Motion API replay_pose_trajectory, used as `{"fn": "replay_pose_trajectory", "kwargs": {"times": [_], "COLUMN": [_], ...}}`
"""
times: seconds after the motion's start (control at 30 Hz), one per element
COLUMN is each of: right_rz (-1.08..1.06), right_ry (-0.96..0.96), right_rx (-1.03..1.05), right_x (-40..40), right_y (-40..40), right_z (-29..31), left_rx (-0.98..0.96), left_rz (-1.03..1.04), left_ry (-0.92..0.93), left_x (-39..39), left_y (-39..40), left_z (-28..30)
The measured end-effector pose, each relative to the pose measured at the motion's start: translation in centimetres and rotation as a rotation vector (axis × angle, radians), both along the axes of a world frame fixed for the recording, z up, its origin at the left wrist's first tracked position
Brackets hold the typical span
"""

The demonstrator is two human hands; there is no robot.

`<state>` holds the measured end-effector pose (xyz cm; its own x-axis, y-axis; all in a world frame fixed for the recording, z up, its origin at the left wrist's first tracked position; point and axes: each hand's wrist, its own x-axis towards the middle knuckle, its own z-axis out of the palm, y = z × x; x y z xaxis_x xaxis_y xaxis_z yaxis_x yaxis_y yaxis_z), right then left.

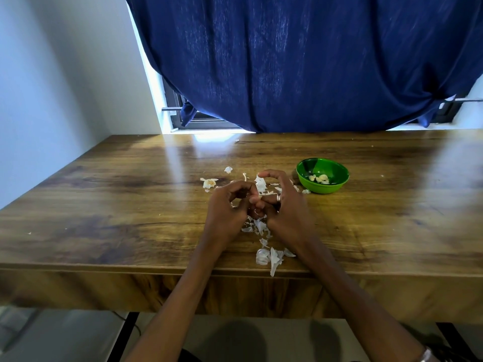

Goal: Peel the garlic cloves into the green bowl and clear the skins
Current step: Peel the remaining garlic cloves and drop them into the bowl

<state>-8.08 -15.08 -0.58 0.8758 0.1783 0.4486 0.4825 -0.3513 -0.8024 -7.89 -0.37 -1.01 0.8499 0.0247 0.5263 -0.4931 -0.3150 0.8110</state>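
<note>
Both hands meet at the middle of the surface, fingers curled in toward each other. Left hand (230, 205) and right hand (283, 205) each pinch at something small between the fingertips, presumably a garlic clove (254, 212); I see only a small reddish-pale spot there, so its shape and which way its long axis runs I cannot tell. Right index finger arches up and away from the pinch. A ring (278, 197) sits on one right finger.

Surface (117, 199): wood-grain brown top, glossy, with window glare streaking the far left part. Near edge runs across my view, forearms crossing over it. It stands against a pale wall (52, 87) on the left. Far side: a dark blue curtain (300, 61) hangs down to the surface's far edge, a window frame (180, 111) showing at its lower left corner.

Green bowl (322, 175) sits upright to the right of the hands and slightly farther off, close to the right hand but not touching it. Peeled cloves (319, 178) lie in its bottom, a small cluster, pale yellow.

Skins (269, 254) are scattered loose: a larger heap near the near edge between the wrists, one piece overhanging it; more under and just beyond the hands; a few flakes farther left (209, 182).

No writing or labels readable anywhere.
</note>
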Motion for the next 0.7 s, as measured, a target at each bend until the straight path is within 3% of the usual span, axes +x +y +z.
{"fn": "replay_pose_trajectory", "kwargs": {"times": [0.27,0.7], "right_rz": [0.035,0.088], "right_ry": [0.021,0.067], "right_rx": [-0.035,-0.056], "right_x": [-0.08,-0.28], "right_y": [0.06,0.30], "right_z": [0.11,0.49], "left_rx": [0.080,0.242], "left_rz": [0.010,0.095], "left_ry": [0.068,-0.012], "left_x": [0.30,-0.34], "left_y": [0.07,-0.17], "left_z": [-0.12,0.46]}}
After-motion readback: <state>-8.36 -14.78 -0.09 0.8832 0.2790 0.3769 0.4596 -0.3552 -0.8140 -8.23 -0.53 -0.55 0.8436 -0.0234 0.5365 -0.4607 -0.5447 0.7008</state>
